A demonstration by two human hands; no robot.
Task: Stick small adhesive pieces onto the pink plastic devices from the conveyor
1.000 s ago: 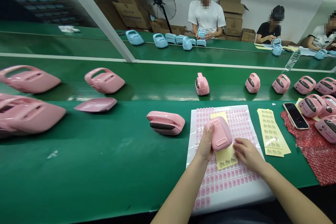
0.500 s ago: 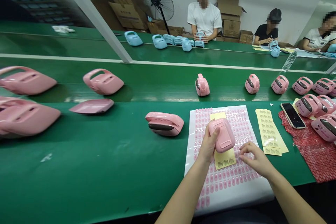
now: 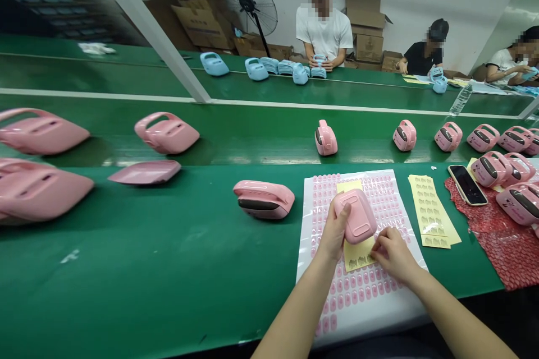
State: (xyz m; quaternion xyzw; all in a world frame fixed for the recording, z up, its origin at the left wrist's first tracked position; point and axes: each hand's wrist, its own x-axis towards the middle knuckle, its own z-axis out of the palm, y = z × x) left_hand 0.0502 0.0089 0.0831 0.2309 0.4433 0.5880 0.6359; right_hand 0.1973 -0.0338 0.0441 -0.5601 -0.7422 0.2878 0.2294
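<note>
Taking the white sheet of pink stickers [image 3: 379,303] as the landmark, two large pink shells [image 3: 40,132] lie far off to its left on the green table [image 3: 147,269], with a third pink shell [image 3: 166,133] and a flat pink panel [image 3: 145,171] nearer in. Just left of the sheet, resting on the table and clear of its edge, lies a pink device [image 3: 264,199] with a dark face along its side. Over the upper middle of the sheet the left hand [image 3: 334,233] grasps a pink gadget [image 3: 356,216], thumb on its top and fingers wrapped around its left side, holding it raised just above the sheet. A yellow label strip [image 3: 357,252] lies on the sheet under the gadget. The right hand [image 3: 389,252] sits just right of the gadget, its fingers curled and its fingertips pinched down at the edge of the yellow strip; I cannot tell whether they have anything between them. Just right of the sheet lies a stack of yellow label sheets [image 3: 433,210], then a phone [image 3: 467,184] at the edge of a red mat [image 3: 505,252], with more pink gadgets [image 3: 492,168] gathered past it. Behind the sheet, a row of pink gadgets [image 3: 405,134] stands on the belt, and beyond that other people handle blue gadgets [image 3: 256,68].
</note>
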